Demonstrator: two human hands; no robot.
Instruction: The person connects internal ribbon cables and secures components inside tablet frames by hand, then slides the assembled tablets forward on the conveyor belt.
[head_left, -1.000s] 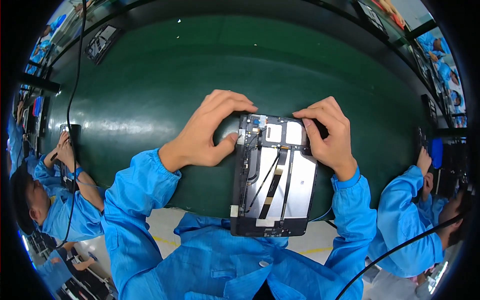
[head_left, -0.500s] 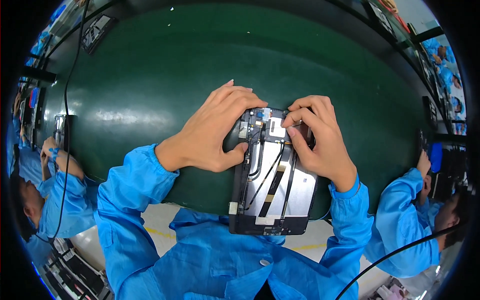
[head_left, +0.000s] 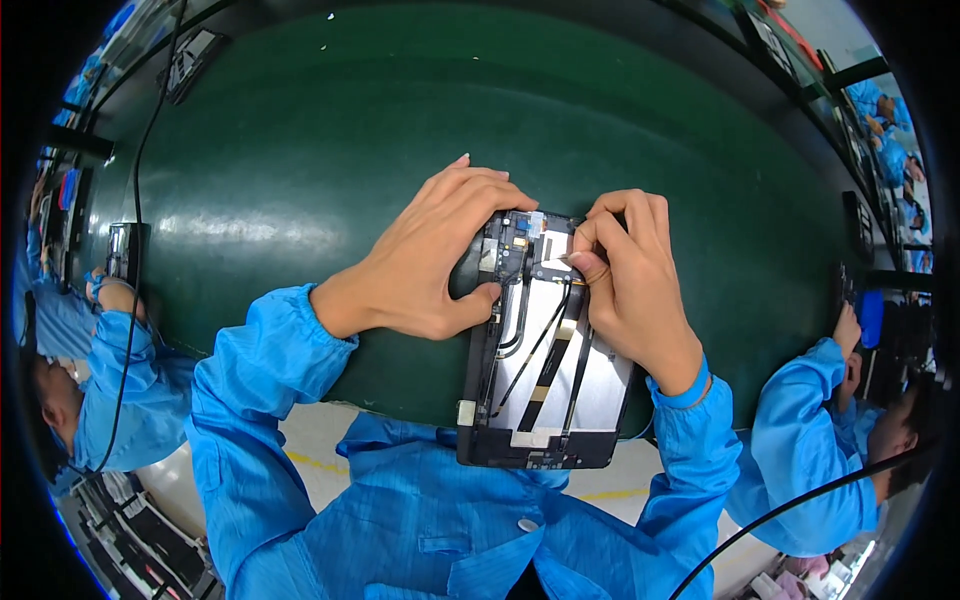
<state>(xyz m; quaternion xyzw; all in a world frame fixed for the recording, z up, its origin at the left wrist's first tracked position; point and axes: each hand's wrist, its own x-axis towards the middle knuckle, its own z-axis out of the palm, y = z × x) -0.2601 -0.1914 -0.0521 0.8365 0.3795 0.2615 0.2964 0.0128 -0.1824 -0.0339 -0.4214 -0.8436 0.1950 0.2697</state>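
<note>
An opened tablet [head_left: 590, 370] with its inside facing up lies at the near edge of the green table, its lower end jutting past that edge. Black cables, a silver plate and circuit boards show in it. My left hand [head_left: 425, 255] grips the upper left part, thumb on the left side and fingertips at the top edge. Over the upper right corner, my right hand [head_left: 645, 280] pinches thumb and forefinger together beside a white-topped component [head_left: 553, 250]. What sits in that pinch is too small to make out.
A black cable [head_left: 140, 190] hangs down at the left, another [head_left: 800, 505] at the lower right. One device [head_left: 193, 62] lies at the far left corner, another [head_left: 125, 250] by the left co-worker [head_left: 130, 390]. A second co-worker [head_left: 810, 450] sits at right.
My right thumb and forefinger have closed into a tighter pinch over the tablet's upper right. My left hand keeps its hold. The left co-worker's hand has drawn back from the device there.
</note>
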